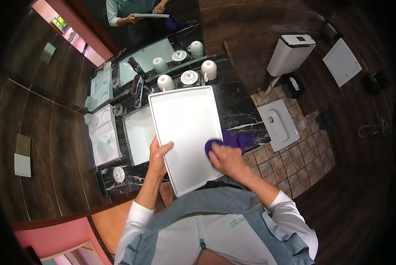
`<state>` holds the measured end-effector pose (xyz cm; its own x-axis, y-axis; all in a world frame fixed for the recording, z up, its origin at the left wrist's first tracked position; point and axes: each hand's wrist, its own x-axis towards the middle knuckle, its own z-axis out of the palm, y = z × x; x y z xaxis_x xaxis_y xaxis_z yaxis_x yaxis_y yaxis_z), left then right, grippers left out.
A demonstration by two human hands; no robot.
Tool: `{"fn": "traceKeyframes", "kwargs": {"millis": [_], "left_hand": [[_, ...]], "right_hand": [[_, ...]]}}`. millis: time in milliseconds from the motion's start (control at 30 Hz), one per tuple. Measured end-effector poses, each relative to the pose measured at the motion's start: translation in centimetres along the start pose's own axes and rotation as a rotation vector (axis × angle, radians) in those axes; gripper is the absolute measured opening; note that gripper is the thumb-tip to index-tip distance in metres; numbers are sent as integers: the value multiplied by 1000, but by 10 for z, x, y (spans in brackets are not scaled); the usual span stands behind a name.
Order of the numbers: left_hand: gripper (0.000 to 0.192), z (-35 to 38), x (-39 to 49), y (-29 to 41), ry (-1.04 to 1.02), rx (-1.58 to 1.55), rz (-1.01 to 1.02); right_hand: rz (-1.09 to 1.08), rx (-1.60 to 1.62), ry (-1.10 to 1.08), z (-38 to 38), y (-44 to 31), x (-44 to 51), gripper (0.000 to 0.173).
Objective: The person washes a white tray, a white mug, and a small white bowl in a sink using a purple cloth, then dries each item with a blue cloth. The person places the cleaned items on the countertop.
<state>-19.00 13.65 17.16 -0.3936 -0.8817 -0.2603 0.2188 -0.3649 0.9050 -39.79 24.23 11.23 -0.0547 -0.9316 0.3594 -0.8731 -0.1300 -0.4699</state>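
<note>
My left hand (158, 155) grips the left edge of a white rectangular tray (186, 132), its thumb on the tray's upper face. The tray is held over the front of the counter and covers part of the white sink (139, 137). In my right hand (227, 159) is a purple cloth (236, 139), bunched under the fingers and pressed against the tray's right side. Part of the cloth hangs past that edge. The right hand looks slightly blurred.
On the black marble counter (232, 92) are upturned white cups (165, 82), a patterned lid (189, 77), a faucet (139, 91) and a white moulded tray (105, 139) with plastic wrap. Another lid (119, 174) lies front left. A squat toilet (279, 126) is set in the tiled floor at right.
</note>
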Motion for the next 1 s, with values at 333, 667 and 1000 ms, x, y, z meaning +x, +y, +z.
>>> {"fn": "traceKeyframes", "kwargs": {"millis": [333, 667, 1000], "left_hand": [[34, 15, 7, -8, -137, -30, 16], [38, -1, 18, -31, -26, -84, -45], [49, 11, 7, -30, -133, -127, -29]], "right_hand": [[43, 10, 414, -26, -3, 113, 20], [-652, 201, 55, 4, -8, 25, 30], [-331, 121, 172, -17, -54, 121, 28]]}}
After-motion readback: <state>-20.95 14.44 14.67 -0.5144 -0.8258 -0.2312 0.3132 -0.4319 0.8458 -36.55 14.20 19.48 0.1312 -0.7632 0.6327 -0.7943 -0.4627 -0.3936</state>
